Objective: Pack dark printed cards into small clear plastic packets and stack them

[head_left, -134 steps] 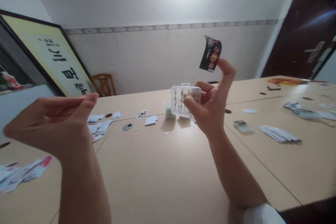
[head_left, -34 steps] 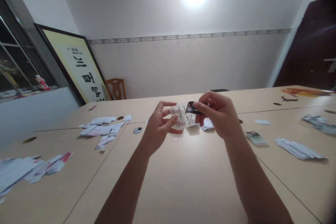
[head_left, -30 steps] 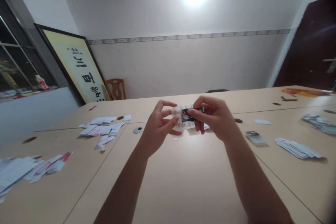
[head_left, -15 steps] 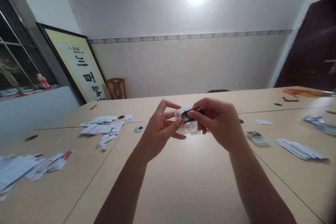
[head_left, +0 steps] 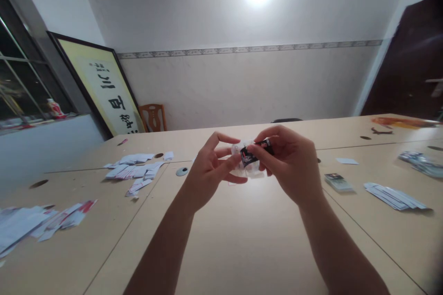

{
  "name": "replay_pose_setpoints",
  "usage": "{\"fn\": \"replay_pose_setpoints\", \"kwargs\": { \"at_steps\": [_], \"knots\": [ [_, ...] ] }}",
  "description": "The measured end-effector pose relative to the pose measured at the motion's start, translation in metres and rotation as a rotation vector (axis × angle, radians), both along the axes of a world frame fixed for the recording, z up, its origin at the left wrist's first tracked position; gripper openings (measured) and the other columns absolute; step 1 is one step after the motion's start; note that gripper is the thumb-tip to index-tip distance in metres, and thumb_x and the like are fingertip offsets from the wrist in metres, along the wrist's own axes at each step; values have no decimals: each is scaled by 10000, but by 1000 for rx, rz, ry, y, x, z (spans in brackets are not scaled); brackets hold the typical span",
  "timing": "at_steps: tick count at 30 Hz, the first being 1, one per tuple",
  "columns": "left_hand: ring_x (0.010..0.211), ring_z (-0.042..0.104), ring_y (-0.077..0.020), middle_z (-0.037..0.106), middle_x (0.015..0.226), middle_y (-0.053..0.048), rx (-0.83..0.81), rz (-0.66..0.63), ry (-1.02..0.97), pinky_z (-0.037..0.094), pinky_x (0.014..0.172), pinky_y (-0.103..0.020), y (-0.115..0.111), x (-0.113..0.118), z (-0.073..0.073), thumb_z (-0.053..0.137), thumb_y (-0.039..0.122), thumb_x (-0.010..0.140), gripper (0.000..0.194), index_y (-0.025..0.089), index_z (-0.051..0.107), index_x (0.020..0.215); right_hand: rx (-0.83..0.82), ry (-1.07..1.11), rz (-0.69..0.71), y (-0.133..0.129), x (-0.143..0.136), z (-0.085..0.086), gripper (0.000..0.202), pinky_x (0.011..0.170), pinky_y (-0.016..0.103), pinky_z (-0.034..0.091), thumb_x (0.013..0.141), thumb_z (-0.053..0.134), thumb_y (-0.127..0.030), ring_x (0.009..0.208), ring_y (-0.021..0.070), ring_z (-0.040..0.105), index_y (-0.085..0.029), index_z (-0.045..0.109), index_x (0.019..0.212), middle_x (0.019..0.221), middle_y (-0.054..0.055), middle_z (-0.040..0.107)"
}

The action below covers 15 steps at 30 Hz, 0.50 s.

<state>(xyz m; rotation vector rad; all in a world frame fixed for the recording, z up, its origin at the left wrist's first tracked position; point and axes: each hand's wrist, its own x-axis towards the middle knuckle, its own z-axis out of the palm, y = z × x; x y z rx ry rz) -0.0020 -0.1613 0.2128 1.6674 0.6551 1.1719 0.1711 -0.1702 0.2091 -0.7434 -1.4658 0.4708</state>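
pale wall [head_left: 249, 83] closes off the room as it reaches me over the head camera, with framed calligraphy [head_left: 100, 85] toward ten o'clock and a tan table [head_left: 238, 235] spread below. near the middle of my view, held up over the table, is a clear case [head_left: 256, 172]. the left hand [head_left: 212, 168] is at its nine o'clock, fingers curved around it and thumb on the near side, gripping it. the right hand [head_left: 292, 161], at three o'clock, pinches a black label [head_left: 247, 157] between thumb and fingers, across the front of the case; i can't quite tell how much of it lies flat. i see a stack of cards [head_left: 338, 182] between three and four o'clock, a fan of white slips [head_left: 394, 196] farther out, and scattered papers [head_left: 133, 169] at nine.
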Motion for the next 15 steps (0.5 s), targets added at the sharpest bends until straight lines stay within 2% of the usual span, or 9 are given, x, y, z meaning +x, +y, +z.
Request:
{"fn": "replay_pose_setpoints", "kwargs": {
  "at_steps": [5, 10, 15],
  "knots": [
    [775, 736, -196, 721, 886, -36, -36, -47, -46, 648, 657, -348, 0, -1, -1, 584, 455, 915, 291, 215, 517, 1066, 93, 31, -110, -3, -9, -5, 149, 434, 235, 480, 752, 761, -265, 468, 117, 578, -214, 628, 799, 557, -41, 606],
    [663, 716, -159, 701, 738, 9, -35, -41, -49, 644, 632, -327, -2, -2, -1, 600, 430, 911, 250, 227, 518, 1030, 131, 23, -139, -9, -11, -7, 128, 449, 241, 498, 760, 744, -235, 477, 113, 574, -219, 624, 802, 585, -36, 623],
    [656, 712, -159, 679, 681, 22, -24, -65, -57, 648, 642, -341, -5, -2, 1, 598, 403, 918, 224, 233, 522, 1041, 159, 7, -155, -14, -12, -7, 130, 490, 247, 536, 767, 744, -232, 553, 131, 617, -221, 622, 812, 642, -15, 651]
  ]
}}
